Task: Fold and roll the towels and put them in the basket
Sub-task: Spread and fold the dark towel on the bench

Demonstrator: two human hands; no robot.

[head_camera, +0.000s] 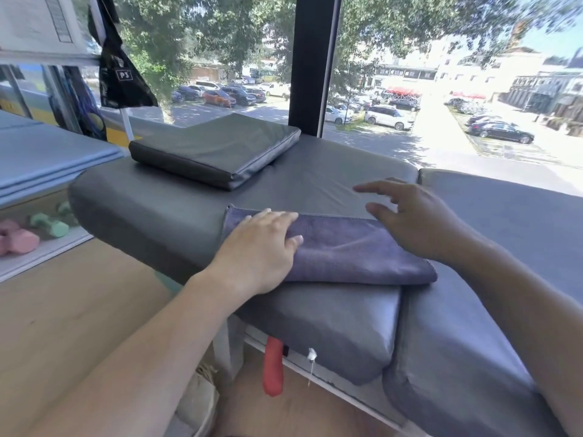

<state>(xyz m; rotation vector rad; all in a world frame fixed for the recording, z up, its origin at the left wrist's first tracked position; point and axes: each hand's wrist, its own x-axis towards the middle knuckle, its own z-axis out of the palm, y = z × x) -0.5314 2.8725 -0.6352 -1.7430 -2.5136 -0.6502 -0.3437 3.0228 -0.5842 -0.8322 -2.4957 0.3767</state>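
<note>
The left hand (262, 250) is pressing flat, fingers straight, on the folded grey towel (347, 250) lying on the padded bench (315, 181). The right hand (413, 222) is hovering at the towel's 2 o'clock corner, fingers spread, holding nothing.

Grey padded bench (331, 171): folded towel (353, 250), flat cushion (217, 146) on top.

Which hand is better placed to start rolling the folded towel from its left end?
Left, probably. The left hand already rests flat on the left end of the purple towel on the grey padded bench, fingers straight. The right hand hovers open above the towel's right part, apparently not touching it.
</note>
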